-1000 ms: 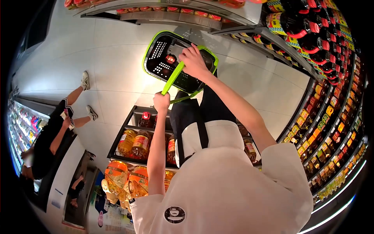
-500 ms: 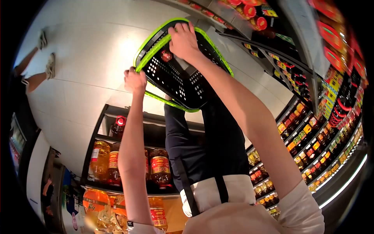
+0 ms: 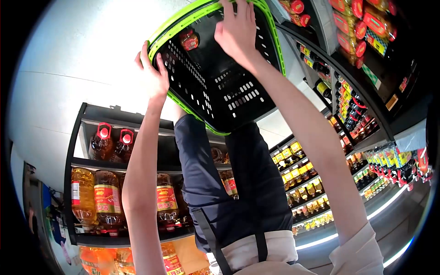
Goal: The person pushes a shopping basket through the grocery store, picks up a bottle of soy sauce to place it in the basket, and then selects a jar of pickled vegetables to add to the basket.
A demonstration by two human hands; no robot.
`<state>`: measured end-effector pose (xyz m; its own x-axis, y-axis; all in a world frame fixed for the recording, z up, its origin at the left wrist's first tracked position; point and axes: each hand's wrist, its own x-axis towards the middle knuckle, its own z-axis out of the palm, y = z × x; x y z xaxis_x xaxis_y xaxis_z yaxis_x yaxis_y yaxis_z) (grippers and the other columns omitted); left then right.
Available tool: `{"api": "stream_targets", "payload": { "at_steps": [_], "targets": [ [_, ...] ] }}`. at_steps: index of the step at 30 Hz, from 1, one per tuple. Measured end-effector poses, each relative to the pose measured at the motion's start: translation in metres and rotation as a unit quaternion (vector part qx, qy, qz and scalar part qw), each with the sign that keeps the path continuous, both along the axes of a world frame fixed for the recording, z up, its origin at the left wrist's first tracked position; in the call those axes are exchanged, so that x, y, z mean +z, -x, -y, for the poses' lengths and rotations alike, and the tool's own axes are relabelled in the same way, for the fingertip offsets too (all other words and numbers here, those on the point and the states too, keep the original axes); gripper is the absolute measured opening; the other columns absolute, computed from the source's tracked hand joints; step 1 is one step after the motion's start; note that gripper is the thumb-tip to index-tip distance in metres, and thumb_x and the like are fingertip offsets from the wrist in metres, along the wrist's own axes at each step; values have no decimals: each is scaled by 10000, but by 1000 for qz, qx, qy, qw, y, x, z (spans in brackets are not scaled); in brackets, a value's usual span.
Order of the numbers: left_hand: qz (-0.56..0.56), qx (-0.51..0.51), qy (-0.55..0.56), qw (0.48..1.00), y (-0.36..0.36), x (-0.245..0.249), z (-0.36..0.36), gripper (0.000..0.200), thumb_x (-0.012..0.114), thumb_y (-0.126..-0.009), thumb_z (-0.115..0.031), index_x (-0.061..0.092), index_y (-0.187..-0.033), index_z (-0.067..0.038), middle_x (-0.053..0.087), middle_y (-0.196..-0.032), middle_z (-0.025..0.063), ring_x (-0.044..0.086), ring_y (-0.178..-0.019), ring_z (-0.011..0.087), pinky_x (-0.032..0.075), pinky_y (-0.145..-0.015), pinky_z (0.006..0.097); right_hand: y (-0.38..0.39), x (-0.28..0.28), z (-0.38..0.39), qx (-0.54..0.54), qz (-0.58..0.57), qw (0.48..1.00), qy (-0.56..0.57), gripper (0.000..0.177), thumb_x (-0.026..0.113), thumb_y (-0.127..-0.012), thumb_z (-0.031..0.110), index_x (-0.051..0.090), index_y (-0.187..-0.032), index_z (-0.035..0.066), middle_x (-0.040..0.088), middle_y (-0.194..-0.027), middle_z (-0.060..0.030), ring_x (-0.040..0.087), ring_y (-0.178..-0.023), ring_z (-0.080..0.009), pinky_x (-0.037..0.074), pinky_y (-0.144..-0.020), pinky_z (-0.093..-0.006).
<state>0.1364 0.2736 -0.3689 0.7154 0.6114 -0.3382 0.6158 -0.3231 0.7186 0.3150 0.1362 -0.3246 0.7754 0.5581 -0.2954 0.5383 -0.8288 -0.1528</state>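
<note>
Basket (image 3: pixel 220 91) ahead of us, long axis pointing away. Left hand (image 3: pixel 151 75) flat, fingers released, on its left rim; right hand (image 3: pixel 236 30) over far rim, we cannot tell its grip.

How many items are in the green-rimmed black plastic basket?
1: a small red-labelled bottle, in a corner of the green-rimmed black plastic basket, near the left hand. The right hand covers part of it, so more may be hidden.
</note>
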Motion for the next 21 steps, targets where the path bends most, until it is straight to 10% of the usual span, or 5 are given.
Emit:
{"api": "stream_targets", "payload": {
  "at_steps": [2,6,11,18,21],
  "targets": [
    [-3,3,-37,999,2,-6,2,449,512,-879,-185,386,-1307,-138,421,-1166,216,463,-1052,370,405,-891,419,17,-13,8,49,65,983,-162,469,635,-631,107,499,-1079,83,419,-1163,-146,373,-1170,-343,278,-994,-497],
    [-7,-8,-54,998,7,-9,4,466,538,-859,-153,394,-1301,-128,452,-1132,198,487,-1020,347,431,-851,404,44,-50,8,36,98,979,-174,564,600,-618,54,460,-1164,71,344,-1250,-204,357,-1169,-399,325,-964,-458],
    [-15,4,-48,999,8,-10,7,484,536,-853,-116,381,-1311,-151,435,-1144,210,492,-1010,348,441,-828,408,80,-58,2,43,-44,995,-84,771,625,-632,71,283,-1317,-17,206,-1342,-347,315,-1224,-443,262,-1041,-474],
    [-9,17,-8,1000,10,-13,8,512,536,-833,-36,379,-1310,-133,414,-1153,205,458,-1054,333,427,-857,394,136,-132,44,23,-184,979,90,626,600,-692,153,387,-1257,-13,373,-1304,-212,402,-1196,-334,333,-1006,-413],
    [7,21,-17,1000,12,-19,11,538,543,-814,-4,381,-1309,-138,403,-1160,204,467,-1031,339,430,-847,395,128,-160,41,-120,-406,862,281,506,571,-724,197,467,-1182,10,439,-1233,-198,461,-1134,-330,392,-947,-413]
  ]
}}
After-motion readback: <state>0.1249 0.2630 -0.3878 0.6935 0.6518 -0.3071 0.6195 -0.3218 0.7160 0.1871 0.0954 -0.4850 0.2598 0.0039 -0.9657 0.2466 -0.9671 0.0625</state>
